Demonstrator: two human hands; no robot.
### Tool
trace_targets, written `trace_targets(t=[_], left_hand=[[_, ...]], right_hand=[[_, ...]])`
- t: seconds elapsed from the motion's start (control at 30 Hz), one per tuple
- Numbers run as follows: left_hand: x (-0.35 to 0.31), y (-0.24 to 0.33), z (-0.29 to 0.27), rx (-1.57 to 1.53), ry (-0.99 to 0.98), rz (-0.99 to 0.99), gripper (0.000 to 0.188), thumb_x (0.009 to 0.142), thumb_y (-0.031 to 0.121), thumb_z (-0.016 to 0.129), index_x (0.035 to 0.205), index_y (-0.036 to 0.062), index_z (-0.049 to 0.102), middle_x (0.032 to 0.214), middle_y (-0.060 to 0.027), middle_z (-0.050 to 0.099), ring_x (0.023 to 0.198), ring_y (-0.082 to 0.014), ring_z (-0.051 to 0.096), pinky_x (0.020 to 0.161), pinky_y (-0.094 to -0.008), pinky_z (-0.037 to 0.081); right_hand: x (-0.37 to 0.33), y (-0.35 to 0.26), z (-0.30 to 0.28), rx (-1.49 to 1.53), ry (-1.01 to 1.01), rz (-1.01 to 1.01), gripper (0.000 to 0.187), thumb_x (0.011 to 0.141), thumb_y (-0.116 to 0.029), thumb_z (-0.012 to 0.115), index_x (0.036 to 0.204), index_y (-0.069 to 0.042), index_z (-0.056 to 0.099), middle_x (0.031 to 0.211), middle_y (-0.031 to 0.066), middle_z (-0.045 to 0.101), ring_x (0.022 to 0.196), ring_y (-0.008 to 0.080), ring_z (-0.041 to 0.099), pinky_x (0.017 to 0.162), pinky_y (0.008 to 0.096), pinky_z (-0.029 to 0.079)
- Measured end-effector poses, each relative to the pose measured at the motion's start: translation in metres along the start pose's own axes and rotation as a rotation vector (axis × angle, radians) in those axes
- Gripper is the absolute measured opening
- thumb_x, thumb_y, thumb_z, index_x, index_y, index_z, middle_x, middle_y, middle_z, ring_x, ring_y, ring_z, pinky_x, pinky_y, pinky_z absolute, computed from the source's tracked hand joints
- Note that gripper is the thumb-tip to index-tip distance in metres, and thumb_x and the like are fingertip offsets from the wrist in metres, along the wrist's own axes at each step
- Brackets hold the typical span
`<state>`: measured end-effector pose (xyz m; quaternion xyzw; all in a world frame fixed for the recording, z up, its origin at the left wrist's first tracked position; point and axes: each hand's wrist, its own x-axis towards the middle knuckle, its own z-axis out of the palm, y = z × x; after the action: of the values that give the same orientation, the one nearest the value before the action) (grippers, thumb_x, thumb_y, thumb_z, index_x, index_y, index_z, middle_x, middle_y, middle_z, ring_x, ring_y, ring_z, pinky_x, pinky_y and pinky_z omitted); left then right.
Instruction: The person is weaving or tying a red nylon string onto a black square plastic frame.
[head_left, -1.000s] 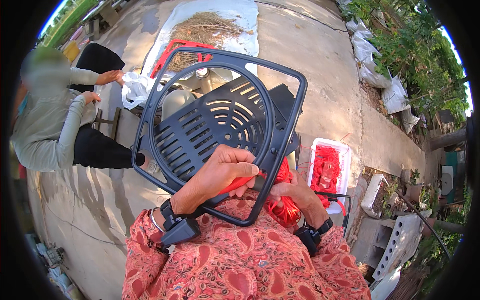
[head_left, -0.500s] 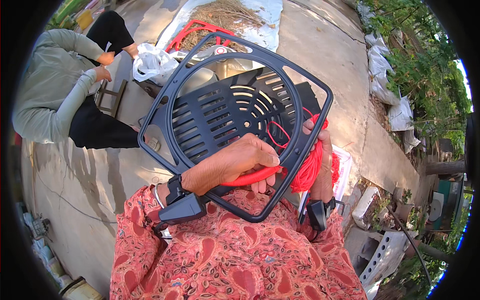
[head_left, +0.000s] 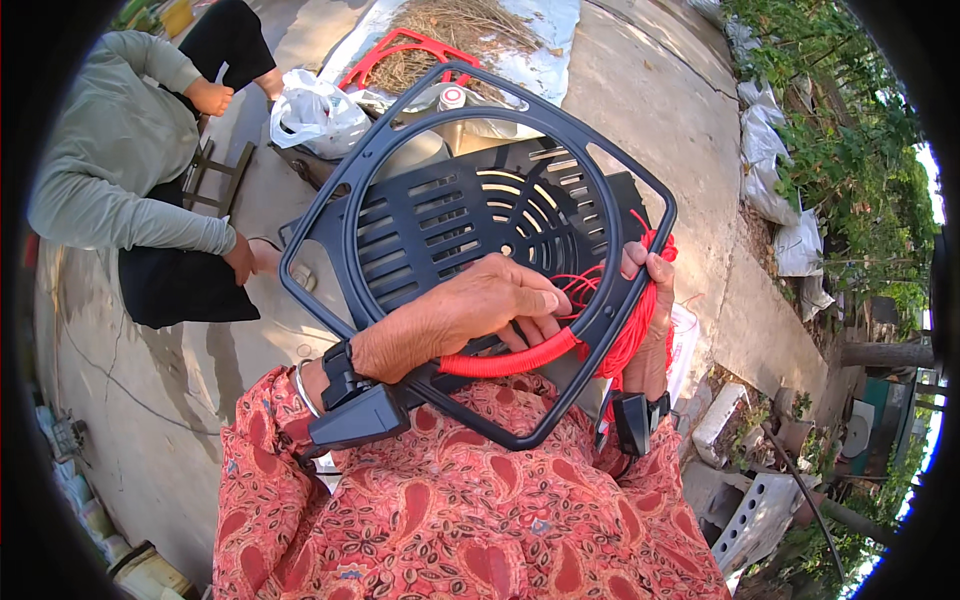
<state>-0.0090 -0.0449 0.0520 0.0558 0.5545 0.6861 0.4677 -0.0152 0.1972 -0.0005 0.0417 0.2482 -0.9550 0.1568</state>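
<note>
A black frame, square with rounded corners and a round ring inside it, is tilted over my lap. Red cord is wound in tight, close turns around the ring's near part. Just above that winding, my left hand is closed in a pinch, with loose red strands running from its fingertips toward the right. At the frame's right side my right hand grips a thick hank of red cord, thumb and fingertips by the frame bar. Its palm is hidden behind the hank.
Behind the frame lies a black slotted panel. A white plastic bag and a red frame are farther off. At left a person in a grey-green top sits close by. Concrete blocks lie at right.
My left hand has lifted off the wound section, uncovering more of it, and thin strands now spread from its fingers. The person at left has moved their hands apart, one lowered toward the knee.
</note>
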Motion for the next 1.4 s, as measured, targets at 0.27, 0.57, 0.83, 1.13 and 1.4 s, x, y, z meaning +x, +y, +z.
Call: trace_targets(t=[0.27,0.57,0.83,1.13,1.4], left_hand=[[-0.039,0.007,-0.044,-0.269,0.36,0.318,0.037,0.097,0.024,0.052,0.112,-0.0084,0.061,0.089,-0.0192,0.069,0.079,-0.0248,0.07,0.074,-0.034,0.058],[-0.039,0.001,-0.012,-0.185,0.435,0.488,0.029,0.097,0.018,0.056,0.111,-0.0065,0.064,0.092,-0.0163,0.07,0.085,-0.0218,0.07,0.077,-0.0332,0.058],[-0.002,-0.007,0.016,0.024,0.112,0.355,0.028,0.091,0.006,0.064,0.117,-0.0031,0.063,0.097,-0.0088,0.069,0.088,-0.0121,0.066,0.076,-0.0237,0.053],[0.012,-0.008,0.015,-0.097,-0.032,0.127,0.016,0.095,0.011,0.057,0.1,-0.0018,0.065,0.071,-0.0068,0.065,0.046,-0.0095,0.058,0.038,-0.021,0.041],[0.012,-0.002,0.023,-0.005,0.134,0.038,0.027,0.096,0.018,0.055,0.081,-0.0014,0.067,0.067,-0.0071,0.066,0.044,-0.0097,0.057,0.038,-0.0211,0.038]], right_hand=[[0.009,-0.017,0.0,0.019,-0.085,-0.007,0.021,0.09,-0.022,0.06,0.079,-0.013,0.044,0.069,-0.004,0.037,0.058,0.0076,0.044,0.049,0.0221,0.048],[0.026,-0.013,0.008,0.012,-0.04,-0.087,0.02,0.089,-0.015,0.06,0.079,-0.011,0.043,0.071,-0.0021,0.037,0.065,0.0085,0.042,0.057,0.0213,0.046],[0.031,-0.008,0.031,-0.057,-0.138,-0.174,0.019,0.087,-0.014,0.061,0.081,-0.009,0.044,0.071,-0.0017,0.035,0.065,0.0104,0.038,0.059,0.0237,0.042],[0.031,-0.005,0.021,-0.095,-0.126,-0.171,0.015,0.087,-0.014,0.061,0.082,-0.008,0.048,0.072,-0.0005,0.039,0.069,0.0116,0.041,0.063,0.0254,0.044],[0.027,-0.004,0.011,-0.096,-0.074,-0.147,0.014,0.084,-0.012,0.062,0.082,-0.009,0.048,0.073,-0.0004,0.041,0.071,0.012,0.043,0.065,0.0255,0.044]])
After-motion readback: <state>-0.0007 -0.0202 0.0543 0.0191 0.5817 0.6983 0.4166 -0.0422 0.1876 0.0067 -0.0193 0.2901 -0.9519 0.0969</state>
